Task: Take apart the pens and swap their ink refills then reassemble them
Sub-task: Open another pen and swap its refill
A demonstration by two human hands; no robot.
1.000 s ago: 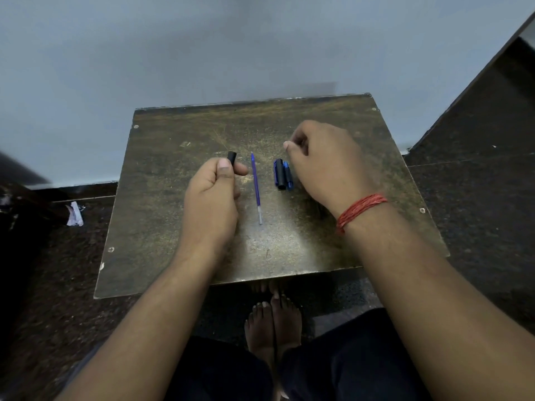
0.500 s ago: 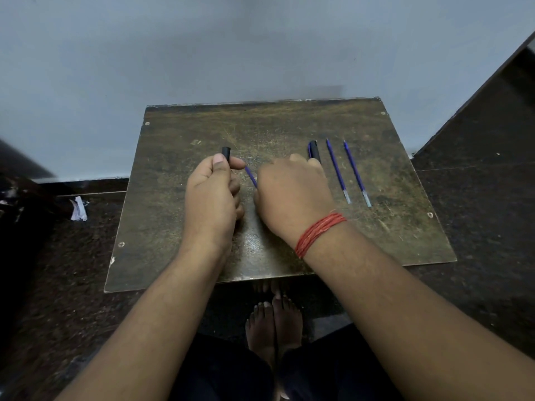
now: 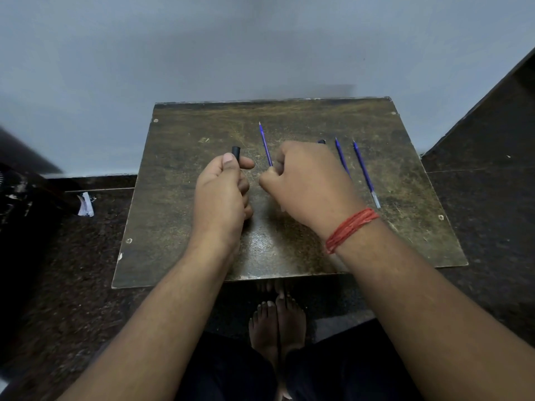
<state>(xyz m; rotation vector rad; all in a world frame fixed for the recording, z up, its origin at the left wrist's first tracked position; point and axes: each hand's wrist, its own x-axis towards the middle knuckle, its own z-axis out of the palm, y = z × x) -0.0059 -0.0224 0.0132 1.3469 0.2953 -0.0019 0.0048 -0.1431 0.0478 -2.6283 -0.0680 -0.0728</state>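
My left hand grips a black pen barrel; only its top end sticks out above my thumb. My right hand pinches a blue ink refill at its lower end, and the refill points up and away with its tip raised. Two more blue refills lie side by side on the small wooden table just right of my right hand. A dark pen part peeks out behind my right knuckles, mostly hidden.
The table stands against a pale wall, with dark stone floor around it. A crumpled scrap of paper lies on the floor at the left. My bare feet show under the table's front edge.
My right hand came from the pen parts at the right to the refill in the middle, took hold of it and raised it so it points upward. My left hand kept its grip on the barrel.
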